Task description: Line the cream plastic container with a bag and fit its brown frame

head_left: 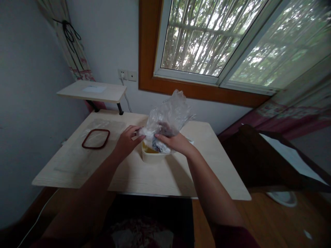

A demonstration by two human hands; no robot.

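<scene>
A crumpled clear plastic bag [168, 117] with something dark inside is held over a small cream container [152, 156] on the light wooden table [144, 175]. My left hand [127, 139] pinches the bag's lower left edge, fingers closed on it. My right hand [174, 142] grips the bag from the right, fingers curled round its bottom. The container shows something yellowish inside, partly hidden by the bag.
A dark red ring-shaped seal [95, 138] lies on a clear sheet at the table's left. A small raised shelf [91, 91] stands at the back left. A dark wooden piece of furniture [258, 155] is at the right, below a large window [219, 41].
</scene>
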